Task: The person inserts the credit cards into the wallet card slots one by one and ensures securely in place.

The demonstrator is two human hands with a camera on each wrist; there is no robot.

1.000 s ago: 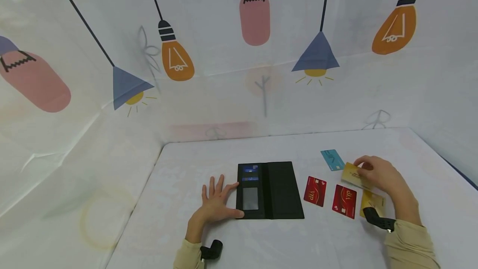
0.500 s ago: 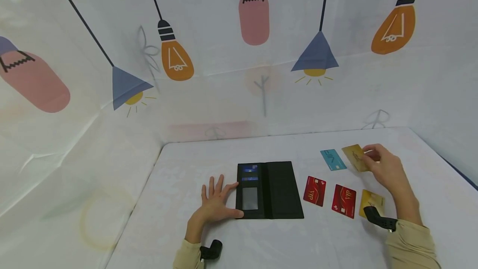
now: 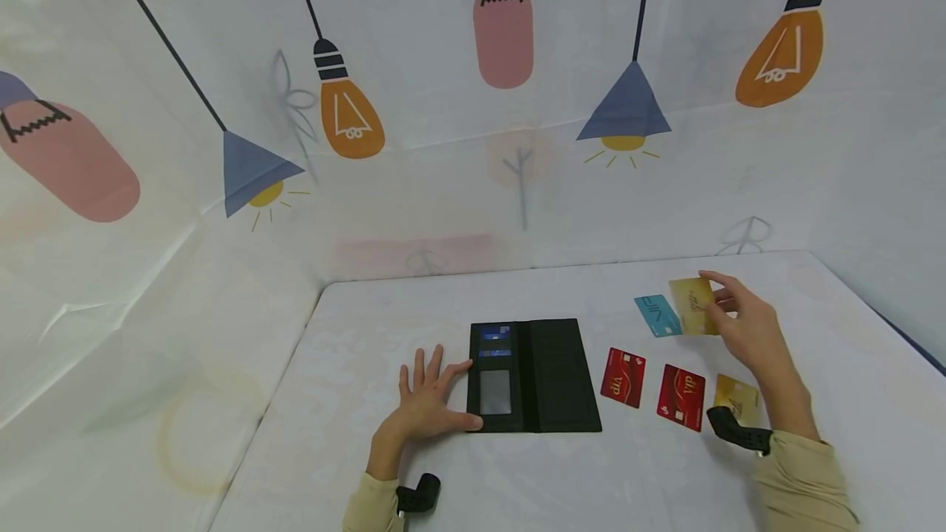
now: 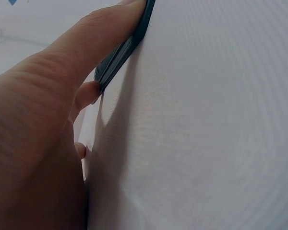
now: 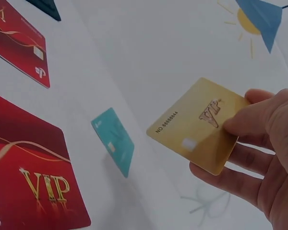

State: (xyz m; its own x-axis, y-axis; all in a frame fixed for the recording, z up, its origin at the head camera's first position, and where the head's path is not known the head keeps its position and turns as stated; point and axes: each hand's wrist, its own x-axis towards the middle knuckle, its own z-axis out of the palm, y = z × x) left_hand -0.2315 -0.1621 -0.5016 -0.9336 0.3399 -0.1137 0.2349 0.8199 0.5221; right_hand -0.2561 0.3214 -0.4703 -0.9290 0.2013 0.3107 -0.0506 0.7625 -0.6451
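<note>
My right hand pinches a gold VIP card between thumb and fingers. In the right wrist view the printed face of that gold card shows, with a chip near its lower edge. Just left of it in the head view is a teal card; whether the two touch I cannot tell. My left hand lies with fingers spread, thumb and index finger touching the left edge of an open black card wallet. Blue cards show in the wallet's upper left slots, above a clear window.
Two red VIP cards, a left one and a right one, lie right of the wallet. Another gold card sits partly behind the right wrist's black camera mount. A printed cloth wall stands behind the white table.
My right hand has carried the gold card away from me, past the other gold card, then slightly left to the teal card's side, turning it more upright. The left hand and wallet stay put.
</note>
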